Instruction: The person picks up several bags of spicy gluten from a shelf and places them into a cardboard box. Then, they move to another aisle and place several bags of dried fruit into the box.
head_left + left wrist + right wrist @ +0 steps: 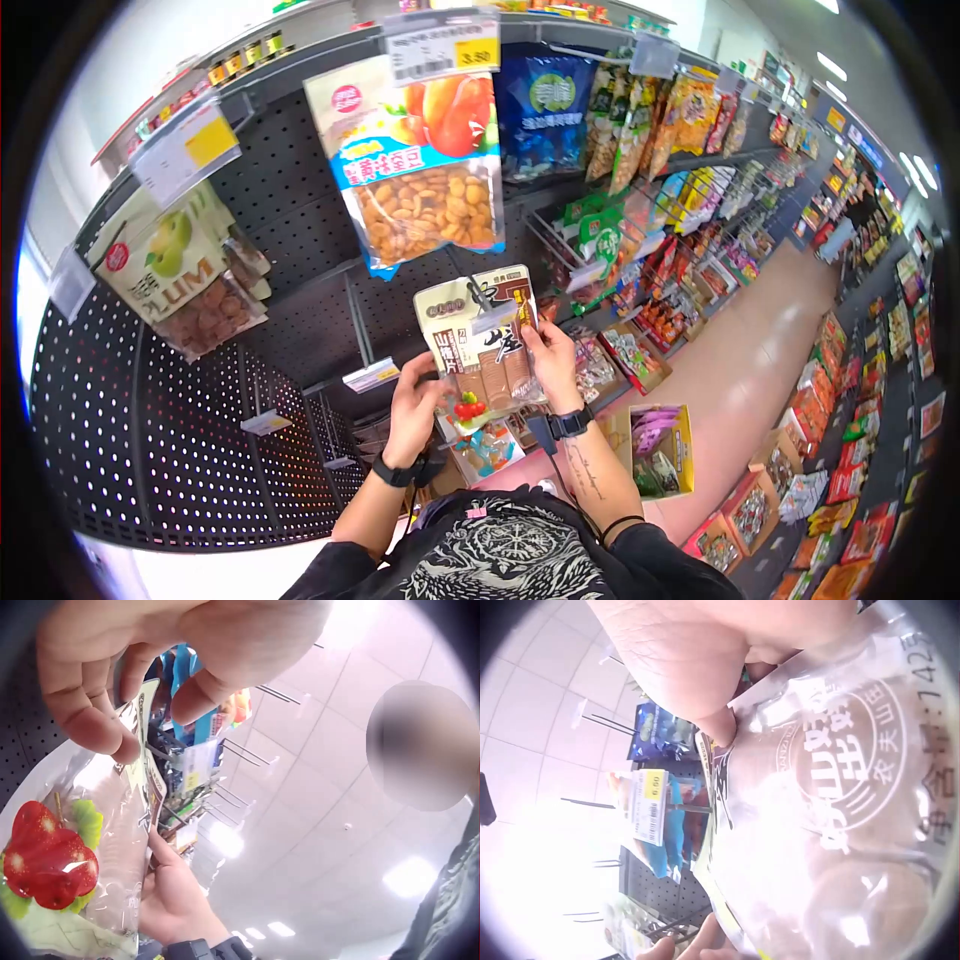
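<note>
In the head view, a clear-fronted bag of hawthorn snacks point(482, 375) with a cream label sits at a display hook, where a tag overlaps its upper part. Its printed red hawthorns point(49, 855) show large in the left wrist view. My right hand point(552, 365) grips the bag's right edge, thumb on the near face and fingers behind. At the left edge is my left hand point(412, 408), its bent fingers point(90, 724) close to the plastic and its thumb held apart from them. White lettering fills the bag's near face point(847, 765) in the right wrist view.
Above hangs a large bag of nuts point(425, 205) under a price tag point(440, 50). Plum bags point(185, 265) hang left on a black perforated panel point(190, 440). Bare hooks stick out point(365, 335). An open yellow carton point(662, 455) stands low to the right beside the aisle floor point(745, 360).
</note>
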`<control>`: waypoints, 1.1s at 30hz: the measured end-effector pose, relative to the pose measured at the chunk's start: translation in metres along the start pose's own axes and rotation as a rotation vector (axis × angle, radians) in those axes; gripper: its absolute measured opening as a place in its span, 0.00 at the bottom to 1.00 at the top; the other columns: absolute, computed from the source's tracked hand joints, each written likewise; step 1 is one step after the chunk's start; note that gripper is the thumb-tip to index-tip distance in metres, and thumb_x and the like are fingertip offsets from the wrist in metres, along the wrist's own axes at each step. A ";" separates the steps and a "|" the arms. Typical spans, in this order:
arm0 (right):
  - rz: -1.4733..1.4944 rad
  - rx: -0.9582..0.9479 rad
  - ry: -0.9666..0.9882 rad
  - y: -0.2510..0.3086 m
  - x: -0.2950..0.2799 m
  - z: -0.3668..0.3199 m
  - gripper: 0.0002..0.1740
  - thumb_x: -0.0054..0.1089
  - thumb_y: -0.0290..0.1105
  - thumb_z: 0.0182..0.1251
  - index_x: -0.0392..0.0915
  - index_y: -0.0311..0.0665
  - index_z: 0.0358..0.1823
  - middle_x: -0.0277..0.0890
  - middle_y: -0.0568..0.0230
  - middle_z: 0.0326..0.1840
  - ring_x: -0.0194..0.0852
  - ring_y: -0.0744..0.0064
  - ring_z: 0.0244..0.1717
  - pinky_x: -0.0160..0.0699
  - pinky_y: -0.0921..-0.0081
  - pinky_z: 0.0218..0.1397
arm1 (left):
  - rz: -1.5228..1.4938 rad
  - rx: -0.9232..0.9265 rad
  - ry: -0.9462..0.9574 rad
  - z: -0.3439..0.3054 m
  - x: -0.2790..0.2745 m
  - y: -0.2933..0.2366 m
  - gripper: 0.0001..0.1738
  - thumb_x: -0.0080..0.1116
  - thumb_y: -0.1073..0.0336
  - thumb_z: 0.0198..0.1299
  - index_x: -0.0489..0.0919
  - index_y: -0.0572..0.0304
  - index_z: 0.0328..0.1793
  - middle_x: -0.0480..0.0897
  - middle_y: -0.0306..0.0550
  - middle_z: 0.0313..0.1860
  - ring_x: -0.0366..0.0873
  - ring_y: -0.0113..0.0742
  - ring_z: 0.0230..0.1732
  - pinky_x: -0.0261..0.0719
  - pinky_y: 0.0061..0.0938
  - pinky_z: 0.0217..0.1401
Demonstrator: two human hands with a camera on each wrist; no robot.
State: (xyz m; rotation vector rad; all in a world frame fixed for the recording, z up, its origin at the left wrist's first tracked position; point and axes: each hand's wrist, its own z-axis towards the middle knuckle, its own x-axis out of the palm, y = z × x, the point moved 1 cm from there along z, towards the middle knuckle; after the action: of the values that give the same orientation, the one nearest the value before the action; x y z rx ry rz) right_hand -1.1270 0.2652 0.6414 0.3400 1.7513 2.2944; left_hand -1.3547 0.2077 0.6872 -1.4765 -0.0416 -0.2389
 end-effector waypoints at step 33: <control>-0.672 0.522 -0.561 -0.074 -0.425 -0.188 0.14 0.64 0.33 0.61 0.82 0.35 0.46 0.83 0.52 0.37 0.82 0.61 0.36 0.79 0.72 0.44 | 0.411 -0.279 0.705 -0.037 0.179 0.104 0.23 0.55 0.76 0.61 0.71 0.66 0.64 0.68 0.51 0.67 0.77 0.34 0.54 0.77 0.24 0.52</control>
State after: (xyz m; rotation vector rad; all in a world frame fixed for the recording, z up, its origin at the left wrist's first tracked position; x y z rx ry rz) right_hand -0.7823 -0.0242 0.5038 0.3617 1.7614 1.1336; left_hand -1.1648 0.1547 0.6124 -1.5646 0.8832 -0.4271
